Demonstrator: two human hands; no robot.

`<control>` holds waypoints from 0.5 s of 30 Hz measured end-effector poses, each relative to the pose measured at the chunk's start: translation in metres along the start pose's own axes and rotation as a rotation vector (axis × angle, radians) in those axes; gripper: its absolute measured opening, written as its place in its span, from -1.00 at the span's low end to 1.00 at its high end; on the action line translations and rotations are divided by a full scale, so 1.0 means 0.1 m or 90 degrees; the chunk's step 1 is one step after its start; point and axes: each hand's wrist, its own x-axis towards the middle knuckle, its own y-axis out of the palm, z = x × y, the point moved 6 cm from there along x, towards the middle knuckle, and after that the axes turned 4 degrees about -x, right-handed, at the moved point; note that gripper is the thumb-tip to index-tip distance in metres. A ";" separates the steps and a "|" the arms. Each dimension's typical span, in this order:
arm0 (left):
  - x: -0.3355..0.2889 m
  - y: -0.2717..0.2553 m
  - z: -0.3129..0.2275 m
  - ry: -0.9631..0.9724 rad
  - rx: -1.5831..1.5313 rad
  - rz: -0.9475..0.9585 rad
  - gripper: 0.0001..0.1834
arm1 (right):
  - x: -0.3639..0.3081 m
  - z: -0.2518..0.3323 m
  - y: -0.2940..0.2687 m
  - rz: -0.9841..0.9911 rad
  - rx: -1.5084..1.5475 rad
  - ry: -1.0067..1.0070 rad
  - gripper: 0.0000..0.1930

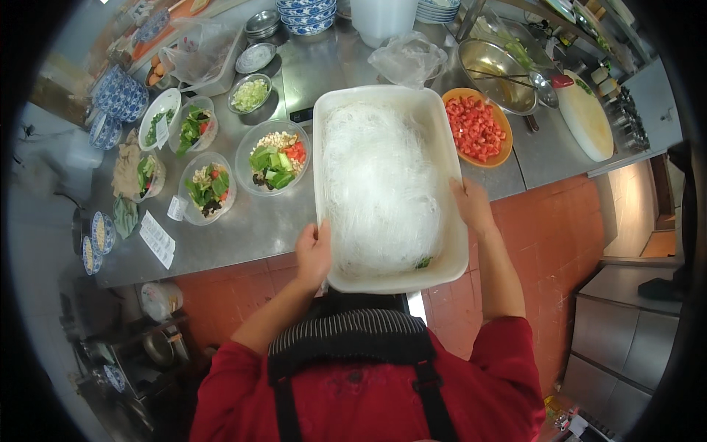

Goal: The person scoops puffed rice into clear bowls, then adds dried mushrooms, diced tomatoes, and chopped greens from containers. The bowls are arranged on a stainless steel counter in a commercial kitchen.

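Observation:
A deep white plastic tub (322,191) is gripped between my hands, its near part reaching over the counter's front edge. Thin white translucent noodles (379,184) fill it, and a bit of green leaf (423,262) lies at its near right corner. My left hand (314,253) is closed on the tub's left side, thumb up near the rim. On the right side, my right hand (472,205) holds the rim, its fingers partly hidden by the wall. Left of the tub stands a clear round bowl (243,166) with leafy greens, diced tomato and peanuts.
An orange bowl of diced tomato (477,125) sits right of the tub. More filled clear bowls (210,188), a paper slip (157,239) and a bowl of chopped greens (250,94) are to the left. At the right are a metal basin (497,74) and a white cutting board (587,118).

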 end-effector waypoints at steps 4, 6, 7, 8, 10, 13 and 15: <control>0.17 0.01 -0.06 -0.001 0.047 0.028 -0.59 | -0.19 0.83 -0.24 -0.370 -0.216 -0.320 -0.66; 0.25 -0.01 -0.11 -0.011 0.110 0.082 -0.60 | -0.32 1.19 0.03 -0.207 -0.164 -0.382 -0.55; 0.28 -0.02 -0.14 -0.017 0.154 0.121 -0.62 | -0.35 1.27 0.25 -0.004 -0.097 -0.316 -0.45; 0.29 -0.05 -0.17 -0.024 0.202 0.149 -0.63 | -0.37 1.41 0.39 0.071 -0.121 -0.301 -0.44; 0.30 -0.09 -0.36 0.088 0.273 0.154 -0.72 | -0.26 1.63 0.54 0.161 -0.287 -0.260 -0.54; 0.30 -0.25 -0.70 0.230 0.292 0.094 -0.76 | -0.12 1.99 0.28 0.183 -0.178 -0.319 -0.69; 0.30 -0.39 -0.92 0.259 0.229 0.078 -0.73 | -0.15 2.06 -0.11 0.206 0.016 -0.245 -0.77</control>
